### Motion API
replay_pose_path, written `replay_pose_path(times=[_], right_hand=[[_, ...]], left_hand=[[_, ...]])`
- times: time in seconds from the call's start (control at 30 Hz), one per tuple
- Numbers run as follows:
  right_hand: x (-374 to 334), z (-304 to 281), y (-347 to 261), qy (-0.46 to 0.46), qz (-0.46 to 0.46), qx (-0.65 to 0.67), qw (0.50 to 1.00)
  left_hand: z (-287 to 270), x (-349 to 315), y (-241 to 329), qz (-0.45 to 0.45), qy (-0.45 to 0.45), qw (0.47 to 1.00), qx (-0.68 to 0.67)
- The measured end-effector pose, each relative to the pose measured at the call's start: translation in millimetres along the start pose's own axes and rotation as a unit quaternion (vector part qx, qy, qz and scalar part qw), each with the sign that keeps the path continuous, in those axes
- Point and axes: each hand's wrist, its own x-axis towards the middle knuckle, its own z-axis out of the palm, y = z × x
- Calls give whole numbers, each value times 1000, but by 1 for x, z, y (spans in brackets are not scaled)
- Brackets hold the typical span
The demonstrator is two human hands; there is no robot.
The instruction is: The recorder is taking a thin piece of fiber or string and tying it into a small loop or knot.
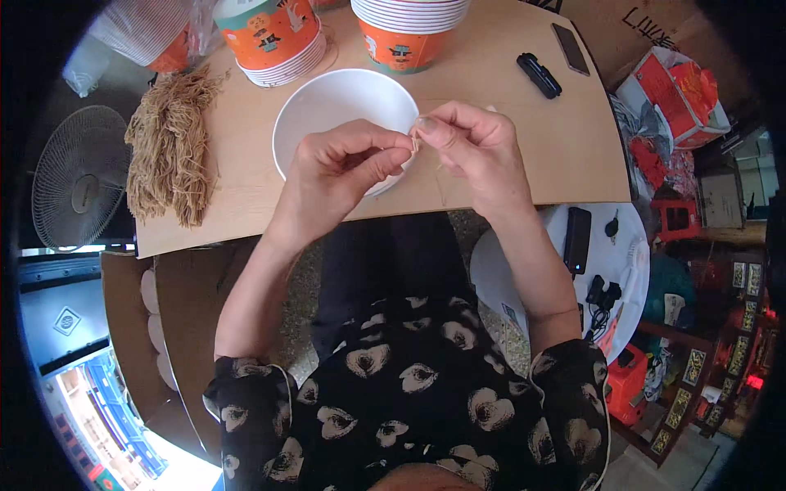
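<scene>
The left hand [323,184] and right hand [487,155] are pinching a thin pale strand [415,142] at upper centre of the frame, beside the white bowl's [344,94] right rim. The strand is probably behaving as light, limp and easily tangled; thumb-and-forefinger grips are likely suiting it best.

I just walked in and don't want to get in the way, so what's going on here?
A person sits at a light tabletop, with the left hand and right hand close together, pinching a thin pale strand. In this view, a white bowl is partly hidden behind the hands. A bundle of tan strands lies to the left, and stacked orange-and-white tubs stand toward the far side.
</scene>
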Motion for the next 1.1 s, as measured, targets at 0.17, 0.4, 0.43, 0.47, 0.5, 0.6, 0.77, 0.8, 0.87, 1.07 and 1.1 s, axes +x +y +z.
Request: replay_pose_path(times=[0.17, 0.4, 0.43, 0.47, 0.5, 0.6, 0.77, 0.8, 0.87, 1.07, 1.1], right_hand=[[-3, 0, 5, 6, 13, 37, 999], [-4, 1, 10, 7, 46, 68, 997], [-4, 2, 9, 8, 47, 68, 997], [-5, 4, 8, 6, 61, 80, 995], [-5, 5, 8, 4, 75, 92, 993], [-5, 4, 9, -5, 74, 88, 993], [-6, 9, 11, 3, 58, 53, 997], [-6, 10, 10, 2, 59, 47, 997], [-5, 10, 11, -4, 66, 56, 996], [-3, 8, 12, -2, 55, 53, 997], [-3, 8, 11, 5, 50, 44, 998]], left_hand=[[8, -1, 7, 97, 51, 982, 152], [15, -7, 4, 167, 107, 950, 243], [15, -8, 3, 166, 106, 950, 243], [15, -8, 3, 143, 115, 959, 215], [15, -9, 2, 119, 123, 967, 187], [19, -8, 1, 121, 157, 964, 175], [10, -6, -2, 107, 127, 967, 193], [8, -7, -2, 100, 115, 971, 186], [7, -6, 2, 54, 99, 984, 134], [-2, 0, 6, -63, 33, 997, -4], [-3, 0, 6, -72, 24, 997, -14]])
